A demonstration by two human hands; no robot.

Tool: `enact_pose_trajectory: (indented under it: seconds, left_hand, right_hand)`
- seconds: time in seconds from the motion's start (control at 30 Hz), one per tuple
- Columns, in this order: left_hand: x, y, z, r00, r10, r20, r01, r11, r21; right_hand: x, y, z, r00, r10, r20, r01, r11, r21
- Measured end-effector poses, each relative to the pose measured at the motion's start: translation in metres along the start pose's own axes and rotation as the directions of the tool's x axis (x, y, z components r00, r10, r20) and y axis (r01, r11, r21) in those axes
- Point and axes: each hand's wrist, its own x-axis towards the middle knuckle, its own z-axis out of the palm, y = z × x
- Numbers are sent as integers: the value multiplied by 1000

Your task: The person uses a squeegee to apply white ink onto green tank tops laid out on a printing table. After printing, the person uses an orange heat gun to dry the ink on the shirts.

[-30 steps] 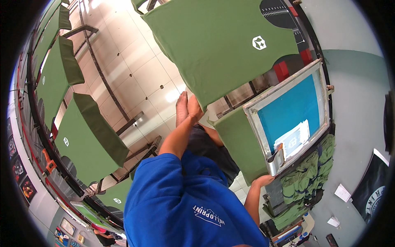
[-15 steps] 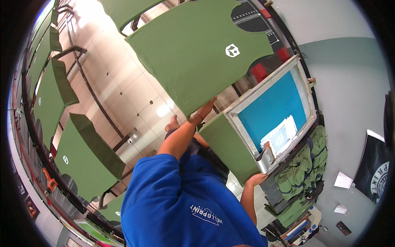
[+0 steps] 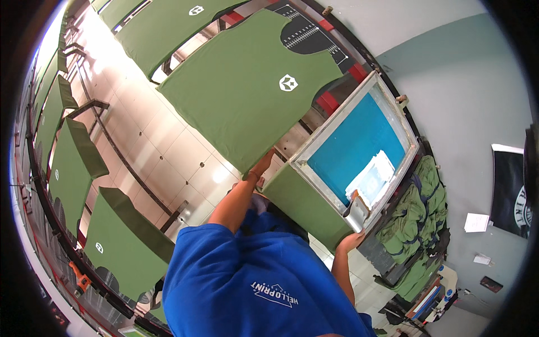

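Note:
My right hand (image 3: 350, 242) is closed at the near corner of a silver-edged printing screen (image 3: 314, 145) with blue mesh. A metal-handled squeegee (image 3: 356, 216) rests inside that corner beside white ink (image 3: 371, 178). Under the screen, a green fabric-covered board (image 3: 303, 205) shows along its left side. My left hand (image 3: 261, 166) reaches to the lower corner of a green shirt (image 3: 236, 95) stretched on the neighbouring board. Its fingers are partly hidden, so their grip is unclear. That shirt carries a white emblem (image 3: 288, 83).
More green shirts on boards (image 3: 120, 241) line the left and the top. A dark rail (image 3: 129, 168) runs above the tiled floor (image 3: 163, 140). Rumpled green garments (image 3: 415, 208) lie right of the screen, near a grey wall (image 3: 460, 112). An orange tool (image 3: 80, 278) hangs at lower left.
The view has turned: boards and shirts at the top sit further left, and the floor sits lower. My hands stay by the same shirt corner and screen corner.

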Motion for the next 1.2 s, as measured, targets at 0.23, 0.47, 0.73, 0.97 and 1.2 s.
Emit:
enact_pose_trajectory:
  seconds: [0.23, 0.47, 0.73, 0.97, 1.2]
  left_hand:
    - [-46, 14, -48, 949, -18, 313, -21, 993, 120]
    - [-97, 108, -71, 957, 151, 248, -83, 961, -265]
    - [-96, 206, -55, 899, 434, -63, -438, 890, -128]
    - [-71, 216, -56, 956, 289, 46, -286, 956, -70]
    - [-36, 208, -30, 776, 619, -122, -558, 763, 326]
  right_hand:
    - [14, 17, -1, 987, -158, -3, 158, 987, -16]
    - [28, 39, -11, 995, 45, 94, -58, 988, 144]
    - [60, 29, -11, 974, 167, 155, -204, 941, 269]
    - [35, 14, -11, 999, 28, -45, -13, 953, 303]
    - [28, 3, -4, 966, -133, -221, 139, 990, 15]
